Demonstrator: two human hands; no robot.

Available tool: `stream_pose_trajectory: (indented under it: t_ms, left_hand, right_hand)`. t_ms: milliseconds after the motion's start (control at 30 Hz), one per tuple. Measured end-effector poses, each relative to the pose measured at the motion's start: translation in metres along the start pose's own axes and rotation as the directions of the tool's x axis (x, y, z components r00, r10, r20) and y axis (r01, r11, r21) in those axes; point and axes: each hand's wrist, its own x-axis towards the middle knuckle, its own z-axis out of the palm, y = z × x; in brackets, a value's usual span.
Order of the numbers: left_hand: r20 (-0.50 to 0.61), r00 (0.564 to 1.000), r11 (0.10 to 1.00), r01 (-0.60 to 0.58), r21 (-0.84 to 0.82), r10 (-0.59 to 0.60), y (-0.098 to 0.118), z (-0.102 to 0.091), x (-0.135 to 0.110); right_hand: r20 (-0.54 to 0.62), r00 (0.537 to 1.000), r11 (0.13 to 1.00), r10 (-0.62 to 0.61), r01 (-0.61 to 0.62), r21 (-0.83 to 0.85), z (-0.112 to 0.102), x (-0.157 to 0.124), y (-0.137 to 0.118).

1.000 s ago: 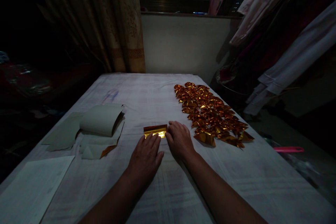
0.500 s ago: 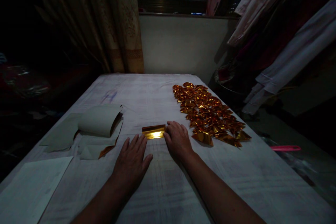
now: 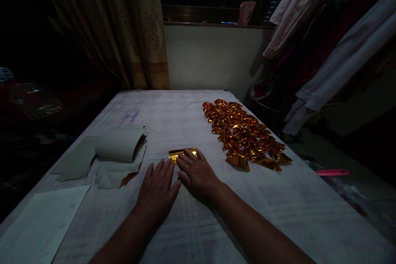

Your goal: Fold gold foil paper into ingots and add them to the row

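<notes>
A small strip of shiny gold foil paper (image 3: 173, 155), folded into a narrow rectangle, lies on the cloth-covered table (image 3: 173, 119). My right hand (image 3: 198, 173) rests flat over its right part, fingers stretched out and hiding much of the strip. At the strip's lower left corner, my left hand (image 3: 159, 187) lies flat with fingers extended, the fingertips touching or close to its edge. To the right sits a large group of folded gold foil pieces (image 3: 244, 134), set close together in rows.
Left of my hands lie several pale sheets with gold undersides, the top one a curled sheet (image 3: 119, 143). A flat white sheet (image 3: 43, 222) is at the near left. Beyond the table are a curtain (image 3: 136, 29), hanging clothes (image 3: 337, 53) and a pink handle (image 3: 332, 172).
My right hand has moved left from the strip's right end onto its top and now covers much of it. My left hand has stayed nearly in place. The view has shifted slightly.
</notes>
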Motion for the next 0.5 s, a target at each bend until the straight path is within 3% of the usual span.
stream_pose_trajectory:
  t_ms: [167,333,500]
  left_hand:
    - [-0.019,0.999,0.999,0.026,-0.032,-0.026,0.000,0.000,0.000]
    - [0.033,0.998,0.998,0.048,-0.049,-0.046,0.002,-0.002,0.000]
    - [-0.045,0.998,0.986,0.030,-0.163,-0.037,-0.009,-0.002,0.005]
  right_hand:
    - [0.119,0.986,0.993,0.118,-0.117,-0.015,-0.002,-0.009,-0.002]
    - [0.090,0.955,0.958,0.283,-0.277,-0.071,-0.007,-0.024,0.006]
    - [0.015,0.950,0.950,0.312,-0.312,-0.020,-0.007,-0.033,0.013]
